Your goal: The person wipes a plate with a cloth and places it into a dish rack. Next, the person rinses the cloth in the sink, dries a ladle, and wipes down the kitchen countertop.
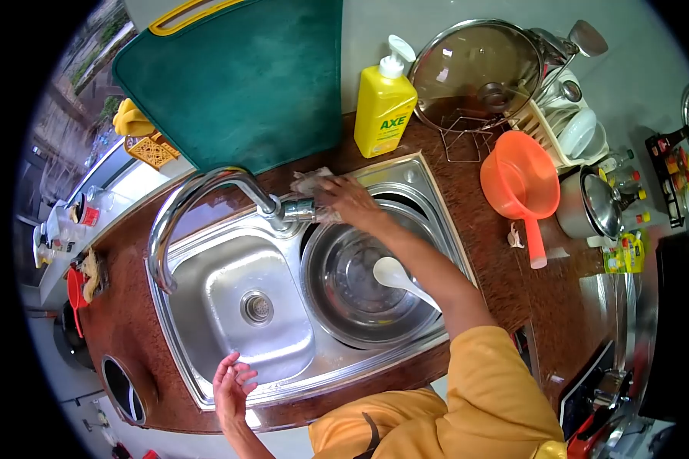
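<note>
My right hand (348, 200) reaches across the sink and grips a crumpled pale grey cloth (311, 181), pressed to the counter behind the tap. The fingers lie right beside the end of the chrome tap (230, 180), whose spout arches over the left basin (222, 306). Beneath my right forearm, a large steel bowl (337, 306) sits in the right basin, with a white ladle (394, 272) resting in it. My left hand (233, 386) hovers over the sink's front left edge, fingers loosely apart and holding nothing.
Behind the sink stand a green cutting board (245, 84) and a yellow AXE pump bottle (385, 107). A glass lid (475, 69), an orange dipper (517, 180) and a steel pot (582, 206) are at the right. A dark round container (122, 390) stands front left.
</note>
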Motion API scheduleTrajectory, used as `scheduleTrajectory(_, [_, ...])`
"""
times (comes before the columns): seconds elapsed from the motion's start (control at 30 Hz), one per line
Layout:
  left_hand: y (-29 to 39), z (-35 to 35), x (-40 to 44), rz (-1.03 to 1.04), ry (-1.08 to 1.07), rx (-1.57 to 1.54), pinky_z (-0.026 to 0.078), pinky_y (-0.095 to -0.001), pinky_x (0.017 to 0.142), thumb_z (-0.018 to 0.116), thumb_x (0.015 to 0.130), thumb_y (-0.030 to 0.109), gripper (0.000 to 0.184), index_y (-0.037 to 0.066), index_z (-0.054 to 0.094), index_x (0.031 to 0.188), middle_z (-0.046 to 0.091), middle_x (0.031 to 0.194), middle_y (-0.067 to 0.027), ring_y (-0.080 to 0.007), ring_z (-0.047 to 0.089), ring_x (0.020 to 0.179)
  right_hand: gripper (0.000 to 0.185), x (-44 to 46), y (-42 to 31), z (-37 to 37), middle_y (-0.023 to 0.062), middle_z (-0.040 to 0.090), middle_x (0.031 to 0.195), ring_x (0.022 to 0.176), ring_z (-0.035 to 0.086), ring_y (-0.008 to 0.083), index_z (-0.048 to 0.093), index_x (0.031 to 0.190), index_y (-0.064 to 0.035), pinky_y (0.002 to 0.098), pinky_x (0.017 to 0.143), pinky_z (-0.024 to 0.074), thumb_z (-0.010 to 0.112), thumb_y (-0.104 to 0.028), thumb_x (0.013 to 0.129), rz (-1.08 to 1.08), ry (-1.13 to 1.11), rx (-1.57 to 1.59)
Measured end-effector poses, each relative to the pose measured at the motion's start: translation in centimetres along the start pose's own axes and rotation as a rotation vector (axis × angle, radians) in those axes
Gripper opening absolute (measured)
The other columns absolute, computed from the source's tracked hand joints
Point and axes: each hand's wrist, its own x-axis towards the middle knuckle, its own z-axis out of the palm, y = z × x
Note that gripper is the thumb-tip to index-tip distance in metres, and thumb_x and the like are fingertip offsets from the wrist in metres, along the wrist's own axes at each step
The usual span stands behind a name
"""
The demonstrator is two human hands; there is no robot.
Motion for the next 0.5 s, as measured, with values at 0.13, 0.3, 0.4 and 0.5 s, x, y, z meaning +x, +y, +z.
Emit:
scheduleTrajectory(0.13, [-0.4, 0.1, 0.2, 0.006, 0.024, 0.003, 0.058, -0.028, 0.058, 0.05, 0.09, 0.014, 0.03, 0.0, 0.047, 0.117, 0.061, 0.087, -0.0099, -0.0193, 0.065, 0.076, 0.031, -2.3, 1.6, -5.7, 0.0085, 0.047, 0.127, 0.117, 0.045, 0.0265, 0.058, 0.108, -0.0113, 0.0403, 0.094, 0.0356, 0.053, -0.012, 0.078, 0.106, -0.029, 0.045])
scheduleTrajectory(0.3, [-0.5, 1.4, 0.7, -0.01, 0.003, 0.019, 0.058, -0.0276, 0.058, 0.05, 0.09, 0.014, 0.03, 0.0, 0.047, 0.116, 0.061, 0.087, -0.0102, -0.019, 0.065, 0.076, 0.029, -6.1, 5.6, -5.2, 0.009, 0.048, 0.125, 0.117, 0.045, 0.0254, 0.058, 0.108, -0.01, 0.0389, 0.092, 0.0369, 0.05, -0.011, 0.08, 0.316, -0.147, -0.19])
scheduleTrajectory(0.4, [-0.5, 1.9, 1.0, 0.0, -0.024, 0.017, 0.058, -0.0277, 0.058, 0.05, 0.09, 0.014, 0.03, 0.0, 0.047, 0.117, 0.061, 0.088, -0.0104, -0.019, 0.065, 0.076, 0.028, -7.7, 7.3, -6.4, 0.0072, 0.051, 0.121, 0.113, 0.046, 0.0226, 0.058, 0.108, -0.0109, 0.0394, 0.087, 0.0397, 0.05, -0.013, 0.081, 0.4, -0.172, -0.257])
scheduleTrajectory(0.5, [-0.8, 1.8, 0.9, 0.013, -0.037, 0.021, 0.058, -0.0277, 0.058, 0.051, 0.09, 0.016, 0.032, 0.0, 0.046, 0.118, 0.061, 0.089, -0.0103, -0.0189, 0.065, 0.076, 0.028, -9.3, 7.8, -10.1, 0.0044, 0.054, 0.113, 0.11, 0.047, 0.0224, 0.059, 0.108, -0.0134, 0.0404, 0.085, 0.0408, 0.051, -0.016, 0.081, 0.495, -0.281, -0.192])
